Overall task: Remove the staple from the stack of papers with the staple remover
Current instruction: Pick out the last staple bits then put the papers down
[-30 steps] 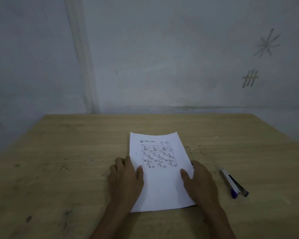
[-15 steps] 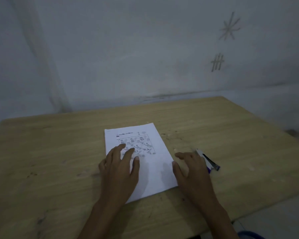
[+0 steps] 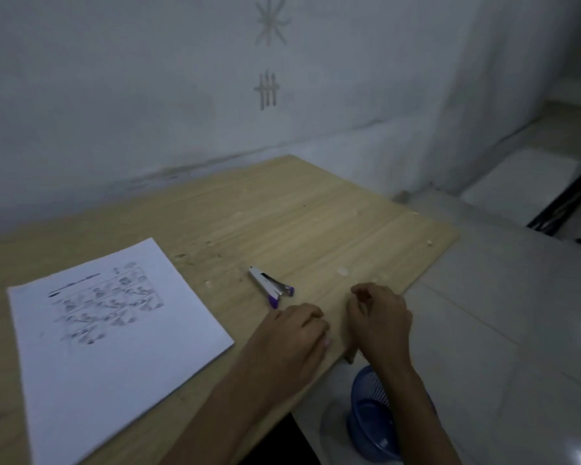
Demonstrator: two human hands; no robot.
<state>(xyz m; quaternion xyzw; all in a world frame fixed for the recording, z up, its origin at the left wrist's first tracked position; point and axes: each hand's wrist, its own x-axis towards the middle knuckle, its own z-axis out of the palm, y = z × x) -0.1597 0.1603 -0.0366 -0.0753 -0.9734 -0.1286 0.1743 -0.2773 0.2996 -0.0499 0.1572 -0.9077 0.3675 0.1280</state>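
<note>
Print on papers [image 3: 114, 330] blurred, unreadable

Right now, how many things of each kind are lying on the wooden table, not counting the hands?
Stack of papers: 1
Staple remover: 1
Total on the table: 2
The blue basket is on the floor, so it is not counted.
</note>
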